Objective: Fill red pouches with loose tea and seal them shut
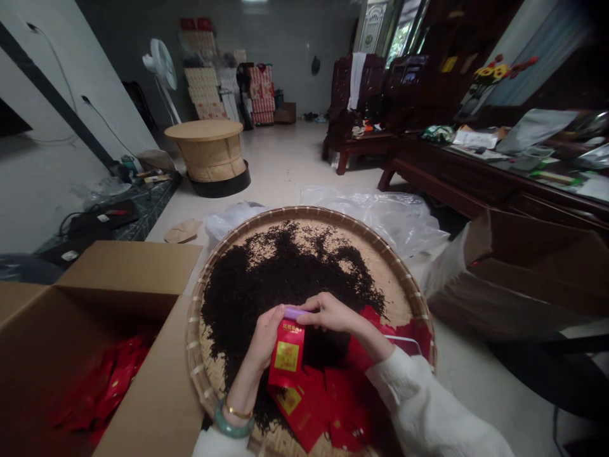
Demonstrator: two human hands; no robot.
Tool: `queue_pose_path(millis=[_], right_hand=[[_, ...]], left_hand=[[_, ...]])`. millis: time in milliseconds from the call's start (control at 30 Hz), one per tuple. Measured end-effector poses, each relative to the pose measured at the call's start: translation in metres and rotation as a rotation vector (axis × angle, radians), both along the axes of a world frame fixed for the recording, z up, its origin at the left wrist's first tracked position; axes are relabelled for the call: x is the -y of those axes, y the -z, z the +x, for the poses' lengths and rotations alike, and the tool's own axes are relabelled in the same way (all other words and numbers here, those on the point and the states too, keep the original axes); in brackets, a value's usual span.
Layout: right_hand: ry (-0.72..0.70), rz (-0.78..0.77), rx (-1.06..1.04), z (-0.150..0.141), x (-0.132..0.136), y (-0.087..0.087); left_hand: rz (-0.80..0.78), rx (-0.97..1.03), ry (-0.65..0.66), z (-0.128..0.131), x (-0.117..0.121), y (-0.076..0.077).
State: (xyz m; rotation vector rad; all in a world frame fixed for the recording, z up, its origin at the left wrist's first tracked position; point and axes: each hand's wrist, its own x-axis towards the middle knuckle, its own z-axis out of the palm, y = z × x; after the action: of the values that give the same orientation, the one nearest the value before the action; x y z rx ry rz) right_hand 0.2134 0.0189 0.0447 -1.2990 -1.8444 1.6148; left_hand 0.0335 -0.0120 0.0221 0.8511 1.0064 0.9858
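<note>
My left hand (264, 337) is closed on the upper left edge of a red packet (288, 355) with a gold label, held upright over a round bamboo tray (203, 374). A short purple strip-like piece (295, 313) lies across the packet's top; I cannot make out its exact kind. Pinched on the right end of that piece is my right hand (329, 312). Dark dried tea leaves (271, 273) cover much of the tray. More red packets (345, 406) lie under and beside my hands, beside a white-rimmed object (403, 340) partly hidden by my right forearm.
An open cardboard box (143, 381) with red packets (111, 381) stands at the left, another carton (533, 266) at the right. Clear plastic sheeting (380, 212) lies behind the tray. Farther back are a round wooden-topped drum (209, 152), a fan (162, 63) and dark wooden furniture (361, 136).
</note>
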Motion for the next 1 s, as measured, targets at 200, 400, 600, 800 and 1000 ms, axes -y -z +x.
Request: queue_pose_path(millis=[200,400,600,800,1000], right_hand=[[-0.008,0.002,0.016,0.0006,0.0001,0.0006],[-0.008,0.01,0.013,-0.0003,0.0003,0.0012],[-0.014,0.027,0.008,-0.0001,0.0003,0.0056],[-0.024,0.034,0.015,0.0001,0.0002,0.0069],[-0.025,0.026,0.035,-0.0002,0.0001,0.0078]], left_hand=[[0.01,-0.023,0.003,-0.0005,0.0011,-0.0012],[0.013,-0.02,-0.006,0.001,0.0014,-0.0035],[0.019,-0.017,-0.003,0.0006,0.0024,-0.0035],[0.035,-0.035,-0.003,-0.0004,0.0017,0.0015],[0.031,-0.046,-0.004,-0.001,0.0018,0.0036]])
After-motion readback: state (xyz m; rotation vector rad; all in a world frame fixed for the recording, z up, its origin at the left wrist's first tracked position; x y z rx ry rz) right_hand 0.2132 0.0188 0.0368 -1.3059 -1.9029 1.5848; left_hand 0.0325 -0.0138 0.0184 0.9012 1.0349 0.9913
